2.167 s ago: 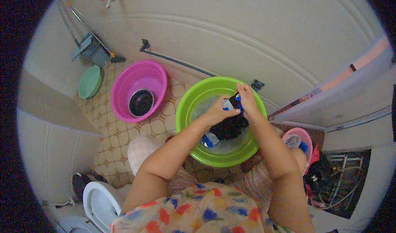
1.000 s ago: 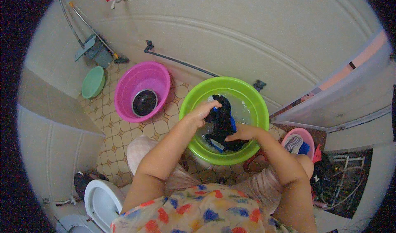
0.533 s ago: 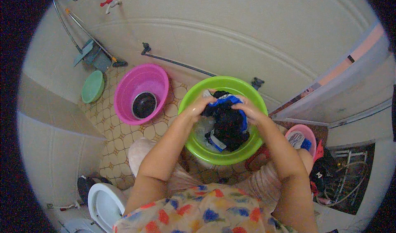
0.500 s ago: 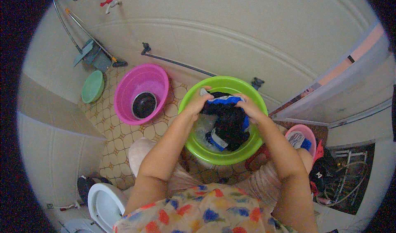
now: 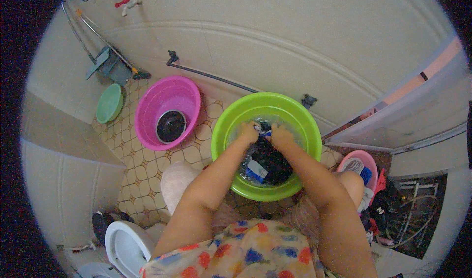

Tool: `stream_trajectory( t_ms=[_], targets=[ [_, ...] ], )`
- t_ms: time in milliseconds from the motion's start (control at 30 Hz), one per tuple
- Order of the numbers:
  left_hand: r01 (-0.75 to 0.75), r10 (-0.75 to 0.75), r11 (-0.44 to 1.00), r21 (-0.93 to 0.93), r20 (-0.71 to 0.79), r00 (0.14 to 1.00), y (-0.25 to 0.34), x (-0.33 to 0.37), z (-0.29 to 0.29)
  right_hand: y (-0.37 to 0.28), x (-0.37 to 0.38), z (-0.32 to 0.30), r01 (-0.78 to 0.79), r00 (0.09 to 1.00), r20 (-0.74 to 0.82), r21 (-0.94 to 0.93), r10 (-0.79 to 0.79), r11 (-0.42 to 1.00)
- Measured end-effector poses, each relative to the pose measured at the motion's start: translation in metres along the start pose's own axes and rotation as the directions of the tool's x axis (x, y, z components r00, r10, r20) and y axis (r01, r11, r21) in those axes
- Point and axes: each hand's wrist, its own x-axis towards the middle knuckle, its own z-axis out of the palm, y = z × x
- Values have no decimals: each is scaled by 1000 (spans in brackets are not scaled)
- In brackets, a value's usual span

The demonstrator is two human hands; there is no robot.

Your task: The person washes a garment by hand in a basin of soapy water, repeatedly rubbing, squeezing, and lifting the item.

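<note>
A dark garment with blue and white bands point(image 5: 273, 162) lies partly under water in a lime-green basin point(image 5: 268, 195). My left hand point(image 5: 249, 131) is closed on its upper edge, fingers curled over the blue and white band. Close beside it, my right hand point(image 5: 281, 136) grips the same edge. Both hands are low in the basin at the water's surface, only a small gap apart. Bubbly water surrounds the cloth. The garment's exact kind cannot be made out, as much of it is bunched and submerged.
Left of the green basin stands a pink basin point(image 5: 144, 135) with a dark round bowl point(image 5: 171, 126) in it. A pale green basin point(image 5: 109, 103), dustpan point(image 5: 115, 67) and toilet point(image 5: 112, 238) are farther left. At right, a small pink tub point(image 5: 375, 166) holds clothes. A pipe point(image 5: 211, 76) runs along the wall.
Both hands have lowered the garment's banded edge from near the rim into the water and come closer together. The cloth is now bunched and more submerged.
</note>
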Motion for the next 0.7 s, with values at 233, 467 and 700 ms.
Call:
stream_trajectory(
  t_ms=[233,467,700],
  targets=[
    [75,-226,103,-992,50,973,-10,16,43,3,29,28,111,942,-335,367,20,923],
    [236,26,-326,-916,241,970,20,-18,-22,-52,-12,8,368,890,-438,524,-127,768],
    [291,-47,-313,-904,321,946,67,-63,-53,-35,-21,-31,398,859,-422,191,-292,897]
  ],
)
